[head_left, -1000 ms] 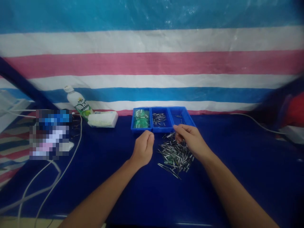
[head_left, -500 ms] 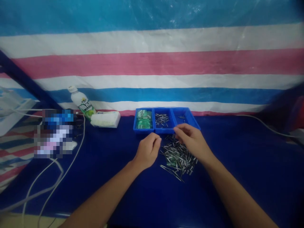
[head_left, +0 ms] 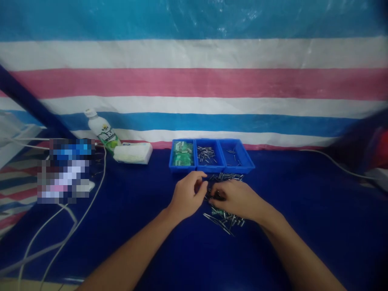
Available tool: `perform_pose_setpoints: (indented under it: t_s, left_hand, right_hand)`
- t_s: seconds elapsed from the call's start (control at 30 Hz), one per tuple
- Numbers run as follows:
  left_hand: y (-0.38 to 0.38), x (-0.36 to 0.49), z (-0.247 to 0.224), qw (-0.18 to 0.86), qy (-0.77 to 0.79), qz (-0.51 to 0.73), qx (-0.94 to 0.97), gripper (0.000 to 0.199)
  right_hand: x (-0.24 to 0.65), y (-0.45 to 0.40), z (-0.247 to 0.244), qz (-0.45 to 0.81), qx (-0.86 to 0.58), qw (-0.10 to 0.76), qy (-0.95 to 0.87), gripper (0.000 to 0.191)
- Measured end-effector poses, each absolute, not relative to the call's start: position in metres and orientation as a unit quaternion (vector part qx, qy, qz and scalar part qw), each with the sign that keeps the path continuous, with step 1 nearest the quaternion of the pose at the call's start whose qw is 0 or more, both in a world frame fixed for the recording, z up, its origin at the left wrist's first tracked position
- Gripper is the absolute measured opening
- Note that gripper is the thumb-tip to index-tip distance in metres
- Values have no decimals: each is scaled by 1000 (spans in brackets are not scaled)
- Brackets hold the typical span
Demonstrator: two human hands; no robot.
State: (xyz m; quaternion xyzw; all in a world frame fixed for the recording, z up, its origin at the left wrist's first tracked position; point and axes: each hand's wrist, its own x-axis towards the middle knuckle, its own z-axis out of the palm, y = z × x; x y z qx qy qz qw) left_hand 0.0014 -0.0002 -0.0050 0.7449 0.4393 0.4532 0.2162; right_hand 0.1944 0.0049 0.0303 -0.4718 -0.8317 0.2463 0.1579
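Note:
A loose pile of thin metal rods (head_left: 223,226) lies on the blue table, with bits of green among them. My right hand (head_left: 235,198) is over this pile, fingers curled down into it and a gap between thumb and fingertips; no rod shows in its grip. Just left of the pile, my left hand (head_left: 189,195) holds nothing, its thumb apart from the bent fingers. Behind both hands stands a blue three-compartment tray (head_left: 196,169). Green board-like pieces (head_left: 182,155) fill its left compartment, short metal pins (head_left: 206,154) lie in the middle one, and a few pins are in the right one.
A white bottle with a green label (head_left: 103,129) leans at the back left, beside a packet of tissues (head_left: 132,153). White cables (head_left: 91,206) run down the left side, near a blurred-out patch. A striped sheet (head_left: 194,83) hangs behind the table.
My right hand has moved from the tray's front edge down and toward me into the metal rods. The thumb and fingers of my left hand have parted.

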Motion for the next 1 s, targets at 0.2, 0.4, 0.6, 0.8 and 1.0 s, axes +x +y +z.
perform_pose_setpoints:
  t_s: [0.2, 0.4, 0.6, 0.8, 1.0]
  left_hand:
    - [1, 0, -4, 217, 454, 460, 732, 15]
    - [2, 0, 0, 229, 462, 436, 738, 14]
    - [0, 0, 3, 217, 446, 388, 777, 23]
    - [2, -1, 1, 219, 436, 404, 774, 26]
    - [3, -1, -1, 210, 443, 420, 763, 32]
  right_hand:
    - [194, 8, 34, 255, -448, 174, -839, 9]
    - [198, 11, 42, 313, -441, 269, -797, 19]
    - [195, 9, 43, 322, -467, 303, -766, 32]
    - [189, 11, 40, 313, -420, 334, -784, 16]
    - [187, 9, 39, 290, -383, 330, -813, 23]
